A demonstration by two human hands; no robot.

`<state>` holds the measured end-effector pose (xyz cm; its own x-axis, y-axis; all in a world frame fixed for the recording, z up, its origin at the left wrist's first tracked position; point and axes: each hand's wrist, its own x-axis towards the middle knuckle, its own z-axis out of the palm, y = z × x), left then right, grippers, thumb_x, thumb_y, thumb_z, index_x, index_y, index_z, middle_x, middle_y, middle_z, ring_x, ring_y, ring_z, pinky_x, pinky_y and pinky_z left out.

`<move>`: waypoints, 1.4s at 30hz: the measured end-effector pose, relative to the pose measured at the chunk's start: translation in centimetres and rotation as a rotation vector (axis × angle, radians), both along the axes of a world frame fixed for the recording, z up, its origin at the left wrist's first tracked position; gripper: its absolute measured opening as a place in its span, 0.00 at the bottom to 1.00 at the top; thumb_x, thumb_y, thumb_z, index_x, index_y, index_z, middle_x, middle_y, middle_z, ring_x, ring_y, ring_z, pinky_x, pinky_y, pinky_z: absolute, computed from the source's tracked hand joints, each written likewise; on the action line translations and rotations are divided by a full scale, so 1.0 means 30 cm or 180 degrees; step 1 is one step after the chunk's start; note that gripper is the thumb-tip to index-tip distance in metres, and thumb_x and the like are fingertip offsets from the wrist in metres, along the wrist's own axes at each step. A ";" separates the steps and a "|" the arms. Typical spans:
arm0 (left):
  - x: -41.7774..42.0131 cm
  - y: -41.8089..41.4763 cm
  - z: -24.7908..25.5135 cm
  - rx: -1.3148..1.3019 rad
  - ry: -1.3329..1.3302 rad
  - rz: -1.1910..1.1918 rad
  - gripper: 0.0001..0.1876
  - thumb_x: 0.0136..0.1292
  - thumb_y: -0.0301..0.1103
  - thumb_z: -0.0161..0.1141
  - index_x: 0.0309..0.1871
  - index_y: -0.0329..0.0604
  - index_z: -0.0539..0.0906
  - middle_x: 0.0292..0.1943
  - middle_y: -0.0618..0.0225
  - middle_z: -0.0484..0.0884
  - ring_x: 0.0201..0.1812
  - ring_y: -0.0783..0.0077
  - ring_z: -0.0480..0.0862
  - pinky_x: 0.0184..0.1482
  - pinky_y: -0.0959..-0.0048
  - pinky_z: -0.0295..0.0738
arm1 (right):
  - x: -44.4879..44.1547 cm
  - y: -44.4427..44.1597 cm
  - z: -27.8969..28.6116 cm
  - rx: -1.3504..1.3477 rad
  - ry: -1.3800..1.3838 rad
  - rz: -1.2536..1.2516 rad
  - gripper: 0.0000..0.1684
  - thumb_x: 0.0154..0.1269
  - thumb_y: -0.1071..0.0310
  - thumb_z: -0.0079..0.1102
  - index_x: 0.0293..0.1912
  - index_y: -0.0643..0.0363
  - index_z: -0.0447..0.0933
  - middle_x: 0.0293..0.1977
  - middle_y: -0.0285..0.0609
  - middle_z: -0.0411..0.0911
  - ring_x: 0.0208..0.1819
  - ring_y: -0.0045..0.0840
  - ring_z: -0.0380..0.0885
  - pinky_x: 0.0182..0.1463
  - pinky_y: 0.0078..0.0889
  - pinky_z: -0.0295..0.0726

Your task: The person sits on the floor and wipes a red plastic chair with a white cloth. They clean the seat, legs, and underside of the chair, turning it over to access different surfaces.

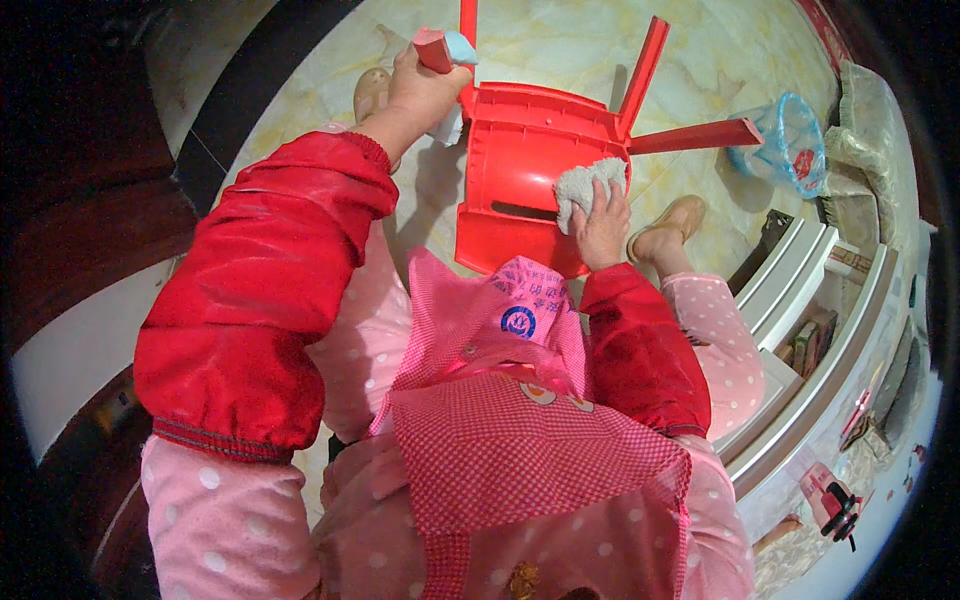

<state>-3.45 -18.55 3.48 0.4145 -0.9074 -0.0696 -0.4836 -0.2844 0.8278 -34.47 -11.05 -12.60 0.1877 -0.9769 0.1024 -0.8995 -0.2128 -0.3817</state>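
Note:
A small red plastic chair (pixel 517 169) lies tipped over on the floor in front of me, its legs pointing up and outward. My left hand (pixel 421 91) is closed around one chair leg (pixel 433 51) near its end. A light blue and white piece (pixel 460 49) shows beside that leg, and a white part hangs below the hand; whether they are one cloth I cannot tell. With spread fingers, my right hand (pixel 602 227) holds a grey fluffy cloth (pixel 576 191) against the right side of the chair, beside a dark slot (pixel 525 210).
A translucent blue plastic bin (pixel 787 142) stands on the marble-patterned floor (pixel 337 97) at the right. Nearer on that side is a white cabinet with an open drawer (pixel 817 322) holding small items. My feet flank the chair. Dark wooden furniture (pixel 90 217) lines the left.

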 end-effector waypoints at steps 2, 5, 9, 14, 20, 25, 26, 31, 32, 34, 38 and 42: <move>0.025 -0.004 -0.045 -0.0016 -0.0093 0.0035 0.14 0.51 0.36 0.62 0.38 0.38 0.80 0.33 0.58 0.85 0.37 0.59 0.85 0.43 0.65 0.78 | 0.087 0.014 0.051 0.0113 0.0340 0.0115 0.36 0.57 0.56 0.63 0.66 0.45 0.65 0.68 0.48 0.58 0.67 0.53 0.55 0.65 0.58 0.59; 0.060 -0.016 -0.112 -0.0028 -0.0060 0.0024 0.13 0.50 0.35 0.62 0.37 0.38 0.80 0.31 0.58 0.84 0.36 0.59 0.85 0.42 0.65 0.78 | 0.224 0.036 0.127 0.0150 0.0622 0.0543 0.35 0.55 0.58 0.64 0.64 0.42 0.68 0.66 0.42 0.61 0.64 0.51 0.59 0.61 0.58 0.63; 0.045 -0.026 -0.103 -0.0042 0.0292 -0.0105 0.12 0.50 0.35 0.62 0.35 0.37 0.80 0.31 0.58 0.84 0.34 0.60 0.84 0.41 0.65 0.78 | 0.382 0.036 0.109 -0.0133 0.0635 0.1512 0.30 0.54 0.62 0.63 0.59 0.45 0.73 0.64 0.39 0.65 0.64 0.46 0.62 0.58 0.52 0.65; 0.059 -0.025 -0.118 -0.0148 0.0104 -0.0108 0.13 0.50 0.35 0.62 0.35 0.37 0.79 0.30 0.59 0.84 0.33 0.61 0.84 0.40 0.65 0.78 | 0.408 -0.016 0.126 0.0164 0.0338 0.1974 0.32 0.52 0.64 0.66 0.59 0.45 0.71 0.65 0.37 0.64 0.64 0.45 0.62 0.59 0.49 0.67; 0.035 0.000 -0.023 0.0304 -0.0231 -0.0075 0.18 0.49 0.38 0.63 0.42 0.39 0.79 0.36 0.56 0.84 0.40 0.56 0.84 0.45 0.64 0.78 | 0.193 -0.055 0.149 0.0176 0.0377 0.1163 0.33 0.54 0.58 0.67 0.60 0.48 0.70 0.64 0.41 0.65 0.62 0.46 0.64 0.63 0.51 0.65; 0.008 0.018 0.059 0.0423 -0.0223 -0.0064 0.19 0.50 0.39 0.63 0.45 0.41 0.78 0.40 0.53 0.83 0.48 0.54 0.82 0.51 0.62 0.77 | 0.008 -0.092 0.071 0.0092 0.0105 0.0473 0.34 0.56 0.54 0.67 0.61 0.49 0.70 0.64 0.44 0.63 0.62 0.47 0.62 0.65 0.53 0.63; 0.016 0.010 0.040 0.0441 -0.0250 -0.0081 0.19 0.50 0.39 0.63 0.44 0.41 0.78 0.39 0.53 0.83 0.49 0.54 0.81 0.51 0.62 0.77 | 0.003 -0.089 0.063 0.0155 0.0118 0.0425 0.34 0.56 0.54 0.67 0.61 0.49 0.70 0.64 0.45 0.63 0.62 0.47 0.62 0.65 0.53 0.62; 0.018 0.016 0.040 0.0276 -0.0112 -0.0166 0.19 0.50 0.39 0.63 0.44 0.41 0.78 0.39 0.51 0.83 0.48 0.51 0.82 0.51 0.61 0.77 | 0.083 -0.070 0.089 0.0133 0.0396 0.0388 0.32 0.56 0.57 0.66 0.60 0.47 0.70 0.64 0.43 0.64 0.62 0.51 0.62 0.64 0.56 0.62; 0.055 -0.006 -0.042 0.0178 -0.0121 -0.0198 0.19 0.50 0.39 0.62 0.44 0.41 0.78 0.40 0.51 0.83 0.47 0.51 0.82 0.51 0.60 0.77 | 0.131 -0.063 0.103 0.0211 0.0460 0.0413 0.30 0.55 0.59 0.66 0.59 0.43 0.72 0.63 0.41 0.65 0.63 0.52 0.62 0.62 0.58 0.63; 0.076 -0.022 -0.111 0.0067 -0.0167 -0.0218 0.18 0.51 0.39 0.62 0.44 0.41 0.78 0.40 0.51 0.83 0.47 0.49 0.82 0.51 0.60 0.77 | 0.209 -0.052 0.130 0.0164 0.0473 0.0745 0.30 0.55 0.60 0.66 0.59 0.41 0.73 0.64 0.40 0.66 0.63 0.51 0.62 0.62 0.59 0.64; 0.057 -0.036 -0.107 0.0054 -0.0142 -0.0226 0.18 0.51 0.38 0.61 0.44 0.40 0.78 0.41 0.50 0.83 0.47 0.49 0.82 0.51 0.61 0.77 | 0.355 -0.024 0.182 0.0302 0.0671 0.1488 0.29 0.53 0.62 0.65 0.57 0.38 0.75 0.65 0.36 0.66 0.65 0.49 0.62 0.60 0.57 0.64; 0.040 -0.026 -0.040 0.0235 -0.0461 -0.0392 0.17 0.51 0.37 0.61 0.44 0.41 0.78 0.41 0.51 0.84 0.46 0.49 0.82 0.51 0.61 0.77 | 0.390 0.010 0.106 -0.0084 0.0554 0.1847 0.30 0.53 0.60 0.67 0.57 0.39 0.74 0.63 0.35 0.66 0.63 0.46 0.63 0.60 0.51 0.65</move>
